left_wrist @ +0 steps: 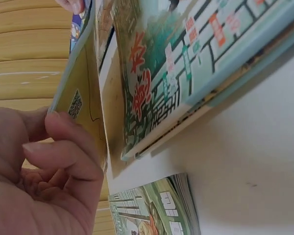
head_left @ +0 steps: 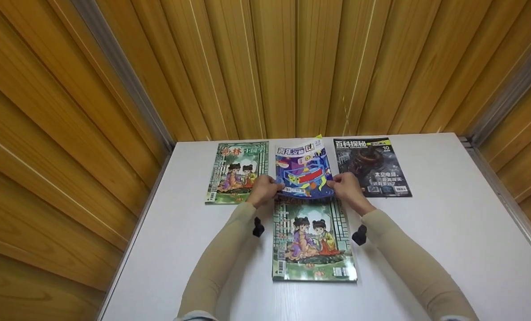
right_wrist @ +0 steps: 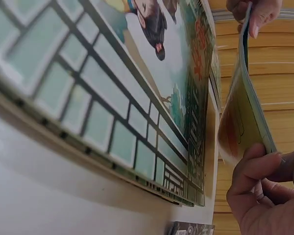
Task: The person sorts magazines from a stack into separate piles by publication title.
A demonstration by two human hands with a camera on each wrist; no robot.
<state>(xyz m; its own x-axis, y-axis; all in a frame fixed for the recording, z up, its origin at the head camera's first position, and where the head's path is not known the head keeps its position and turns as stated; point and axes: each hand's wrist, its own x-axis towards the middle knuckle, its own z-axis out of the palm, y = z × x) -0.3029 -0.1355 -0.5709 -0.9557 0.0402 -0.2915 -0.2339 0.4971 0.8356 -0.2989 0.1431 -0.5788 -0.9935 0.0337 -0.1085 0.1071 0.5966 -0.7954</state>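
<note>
Both hands hold a blue and purple magazine by its two lower corners, its near edge lifted and bowed. My left hand pinches the left corner; in the left wrist view its thumb and fingers meet at the magazine's edge. At the other corner my right hand pinches likewise, and the right wrist view shows its fingers under the yellow back cover. Just nearer lies a stack of green magazines with two cartoon girls on top, its far edge partly under the held magazine.
Another green magazine lies to the left, beside my left hand. To the right is a dark magazine, partly behind my right hand. The white table meets wood-patterned panels at its back.
</note>
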